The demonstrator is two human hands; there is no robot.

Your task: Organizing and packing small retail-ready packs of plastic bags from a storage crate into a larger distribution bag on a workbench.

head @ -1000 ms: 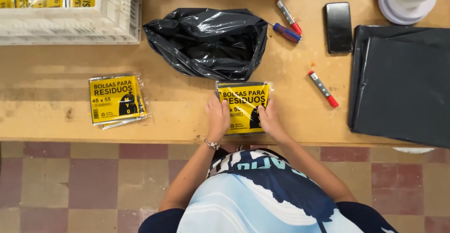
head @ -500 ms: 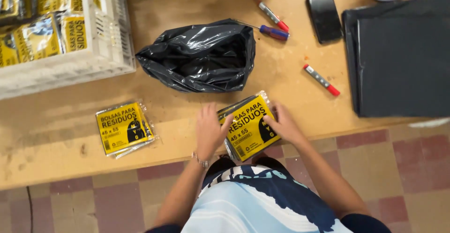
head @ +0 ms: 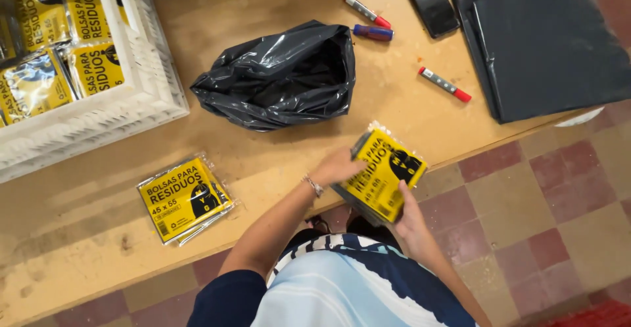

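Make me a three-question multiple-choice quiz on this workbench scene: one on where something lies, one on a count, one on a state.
1. Where is the white crate?
A. at the table's left end
B. on the floor
C. on the dark sheets

2. How many red-capped markers lie on the table?
A. none
B. two
C. five

3. How is the yellow packet by the table edge?
A. lying untouched
B. held in both hands
C. inside the black bag

Answers:
1 A: the crate sits at the left, with yellow packets inside.
2 B: one lies near the phone, one near the dark sheets.
3 B: the left hand and right hand grip it; the black bag lies apart.
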